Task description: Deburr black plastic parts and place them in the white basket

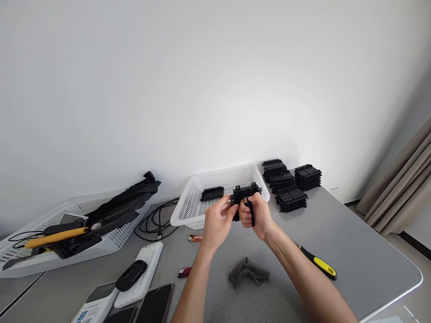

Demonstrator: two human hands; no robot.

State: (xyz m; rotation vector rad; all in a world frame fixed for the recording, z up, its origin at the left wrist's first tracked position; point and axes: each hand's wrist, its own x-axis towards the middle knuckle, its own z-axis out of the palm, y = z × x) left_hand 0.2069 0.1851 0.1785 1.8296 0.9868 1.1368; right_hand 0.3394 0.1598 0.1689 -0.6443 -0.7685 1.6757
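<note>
Two hands share one black plastic part point(245, 194), held in the air above the grey counter point(353, 251), just in front of the white basket point(188, 202). Left hand point(217, 224) pinches the part's left end with its fingertips; right hand point(257, 216) is clamped on its lower stem. One similar black piece point(212, 194) lies inside the basket. Four stacks of black parts point(291, 181) stand to the right. Crumpled grey cloth point(247, 272) lies below the hands, near a yellow-handled tool point(319, 264).
</note>
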